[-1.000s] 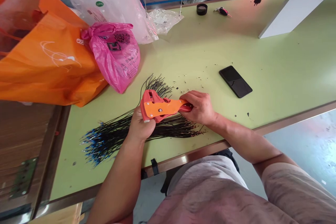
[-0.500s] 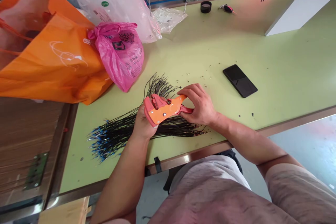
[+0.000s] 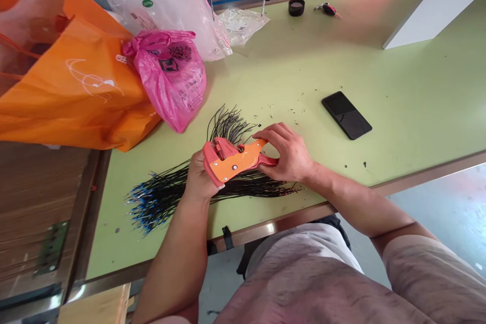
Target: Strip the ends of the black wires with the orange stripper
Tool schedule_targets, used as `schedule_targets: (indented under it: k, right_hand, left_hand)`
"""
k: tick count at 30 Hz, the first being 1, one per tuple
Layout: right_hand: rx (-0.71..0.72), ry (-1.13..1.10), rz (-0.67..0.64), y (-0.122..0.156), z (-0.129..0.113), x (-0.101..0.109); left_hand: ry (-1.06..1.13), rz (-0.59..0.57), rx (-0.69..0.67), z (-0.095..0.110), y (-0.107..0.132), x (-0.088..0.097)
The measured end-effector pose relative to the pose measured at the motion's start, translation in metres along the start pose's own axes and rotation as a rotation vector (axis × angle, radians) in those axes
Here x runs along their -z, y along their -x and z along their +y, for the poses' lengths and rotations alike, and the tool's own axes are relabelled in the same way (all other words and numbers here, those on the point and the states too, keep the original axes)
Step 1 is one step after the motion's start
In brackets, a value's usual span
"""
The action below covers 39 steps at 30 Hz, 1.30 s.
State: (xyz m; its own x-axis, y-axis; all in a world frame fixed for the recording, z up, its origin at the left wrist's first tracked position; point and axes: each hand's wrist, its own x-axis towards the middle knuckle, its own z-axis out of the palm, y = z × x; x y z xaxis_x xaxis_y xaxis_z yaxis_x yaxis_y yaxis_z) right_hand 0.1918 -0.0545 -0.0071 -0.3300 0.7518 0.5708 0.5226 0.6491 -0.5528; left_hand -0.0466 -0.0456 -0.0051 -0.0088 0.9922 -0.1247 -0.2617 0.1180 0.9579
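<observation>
An orange and red wire stripper (image 3: 232,160) is held above a spread bundle of thin black wires with blue ends (image 3: 167,195) on the green table (image 3: 288,76). My right hand (image 3: 289,154) is wrapped round the stripper's handles, fingers loosely curled. My left hand (image 3: 200,182) is closed just under the tool's jaw end; what it pinches is hidden behind the tool. The wires fan out behind the tool and run left to the blue tips.
An orange bag (image 3: 72,81), a pink plastic bag (image 3: 170,76) and clear plastic bags (image 3: 170,0) crowd the table's left back. A black phone (image 3: 346,115) lies to the right. A black cap (image 3: 296,6) and a key (image 3: 327,9) lie far back. Small black wire scraps dot the table.
The stripper's handles have opened out from the squeezed position, and the tool has tilted slightly. Both hands stay over the wire bundle.
</observation>
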Motion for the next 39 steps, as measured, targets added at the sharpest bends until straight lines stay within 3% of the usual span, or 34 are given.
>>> schedule_targets:
  k: [6,17,24,32,39]
  right_hand:
    - [0.023,0.036,0.007,-0.001,-0.002,0.002]
    - [-0.033,0.113,0.022,0.002,-0.003,-0.002]
    - [0.042,0.152,0.029,0.0,0.003,-0.004]
    - [0.071,0.088,0.095,0.0,0.007,-0.006]
    - [0.014,0.077,0.052,-0.001,0.006,-0.004]
  left_hand:
    - [-0.005,-0.025,-0.024,0.006,0.0,-0.003]
    - [-0.048,-0.047,-0.203,0.007,0.013,-0.017]
    - [0.035,-0.034,-0.071,0.008,0.011,-0.016]
    - [-0.023,-0.054,-0.15,-0.003,0.007,-0.011]
    - [-0.012,-0.029,-0.166,0.005,0.012,-0.021]
